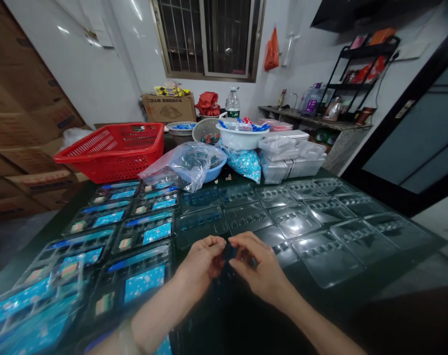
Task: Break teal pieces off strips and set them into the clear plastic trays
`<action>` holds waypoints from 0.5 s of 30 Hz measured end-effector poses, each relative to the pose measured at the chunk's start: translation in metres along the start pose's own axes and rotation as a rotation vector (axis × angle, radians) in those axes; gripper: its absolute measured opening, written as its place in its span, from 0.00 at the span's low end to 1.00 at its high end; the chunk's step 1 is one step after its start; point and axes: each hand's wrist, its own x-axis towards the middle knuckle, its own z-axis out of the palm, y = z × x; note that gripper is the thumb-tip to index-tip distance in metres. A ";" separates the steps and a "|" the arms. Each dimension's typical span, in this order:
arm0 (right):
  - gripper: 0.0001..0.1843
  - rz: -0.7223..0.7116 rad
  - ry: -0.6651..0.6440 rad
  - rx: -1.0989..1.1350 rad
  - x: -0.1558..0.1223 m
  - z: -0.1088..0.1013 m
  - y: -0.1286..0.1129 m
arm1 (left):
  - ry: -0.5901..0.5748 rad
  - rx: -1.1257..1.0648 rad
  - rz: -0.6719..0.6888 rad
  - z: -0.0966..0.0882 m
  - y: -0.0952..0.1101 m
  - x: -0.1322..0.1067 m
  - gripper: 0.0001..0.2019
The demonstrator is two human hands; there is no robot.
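Both hands are in front of the transparent tray [200,221], on its near side, above the dark table [227,320]. The left hand [203,256] is the nearer one: it overlaps the tray's near right corner in view, though I cannot tell if it touches. From its fingertips the tray lies ahead and to the left. Its row of moulded hollows runs side to side; which side is longer is hard to judge. The right hand [258,264] is farther from it, off to the right. The left thumb and forefinger are pinched together, while the right ones curl with a narrow gap; whether anything thin is between the two hands, I cannot tell.

Left of the transparent tray and nearer than it, a filled tray [122,296] carries a blue pen [131,260], a blue patterned piece [145,282] and a striped block [104,303]. To its right, more see-through trays [329,259] spread in rows.

Beyond it are a blue bowl [214,172] under a plastic bag [194,160] and, a little right, a white basin [242,140]. The red basket [135,160] is beyond it to the left, stacked plastic boxes [290,162] beyond to the right. Farthest behind it is a barred window [224,39].
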 end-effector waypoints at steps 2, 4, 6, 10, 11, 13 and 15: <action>0.15 -0.086 -0.048 -0.089 0.004 -0.001 0.000 | -0.053 -0.026 -0.035 0.001 0.001 0.003 0.04; 0.15 -0.136 -0.077 -0.131 0.007 -0.003 0.004 | -0.070 -0.051 -0.072 0.001 0.002 0.005 0.03; 0.15 -0.156 -0.107 -0.140 0.010 -0.005 0.008 | -0.060 -0.071 -0.112 -0.001 0.003 0.007 0.03; 0.11 -0.033 -0.068 -0.024 0.016 -0.009 0.018 | -0.070 -0.112 -0.176 -0.007 0.008 0.008 0.07; 0.09 0.050 -0.046 0.051 0.017 -0.009 0.021 | -0.087 -0.117 -0.162 -0.008 0.010 0.008 0.08; 0.09 0.231 0.003 0.241 0.020 -0.008 0.029 | -0.121 -0.119 -0.107 -0.008 0.014 0.007 0.13; 0.10 0.376 0.057 0.458 0.023 -0.007 0.036 | -0.147 -0.111 -0.059 -0.007 0.019 0.004 0.17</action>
